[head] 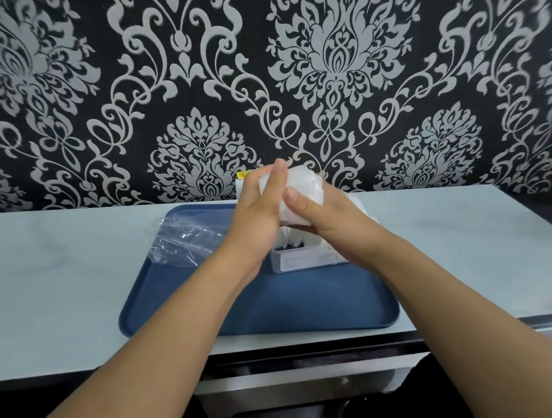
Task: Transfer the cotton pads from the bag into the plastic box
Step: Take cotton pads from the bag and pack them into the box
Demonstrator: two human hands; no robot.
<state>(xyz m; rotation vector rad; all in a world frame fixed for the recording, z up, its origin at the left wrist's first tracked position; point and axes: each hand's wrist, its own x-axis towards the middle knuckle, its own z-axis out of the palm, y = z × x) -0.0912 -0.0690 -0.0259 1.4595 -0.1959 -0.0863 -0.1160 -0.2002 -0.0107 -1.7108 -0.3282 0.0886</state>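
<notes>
Both hands hold a white stack of cotton pads [302,189] above the clear plastic box [304,259], which stands on the blue tray [272,306]. My left hand [256,215] grips the stack from the left, its thumb across the front. My right hand [325,219] grips it from the right and below. More white pads [293,239] stand upright inside the box. The clear plastic bag [182,240] lies crumpled on the tray's left part, apart from both hands. The box's lid, with a yellow sticker [241,175], shows behind my left hand.
The tray sits on a pale countertop [67,278] against a black and silver patterned wall [201,86]. The counter's front edge runs below the tray, with a dark gap and a grey ledge [305,376] under it.
</notes>
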